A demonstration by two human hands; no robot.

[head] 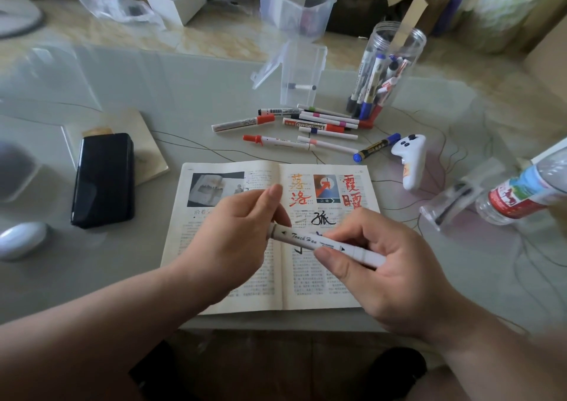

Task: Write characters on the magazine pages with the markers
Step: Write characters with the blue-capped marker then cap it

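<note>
An open magazine point(233, 290) lies at the table's near edge. Orange, red and black handwritten characters mark its right page point(329, 290). Above the fold I hold a white double-ended marker point(310, 239) level. My left hand point(236, 232) pinches its left end, fingers curled over the cap there. My right hand point(377, 259) grips the barrel's right part, thumb on top. Whether the cap is on or off is hidden by my left fingers.
Several loose markers point(306, 127) lie behind the magazine, beside a clear jar of markers point(386, 69) and a clear box point(300, 72). A black phone point(102, 179) lies left, a white controller point(411, 161) and a water bottle point(521, 192) right, a white mouse point(21, 238) far left.
</note>
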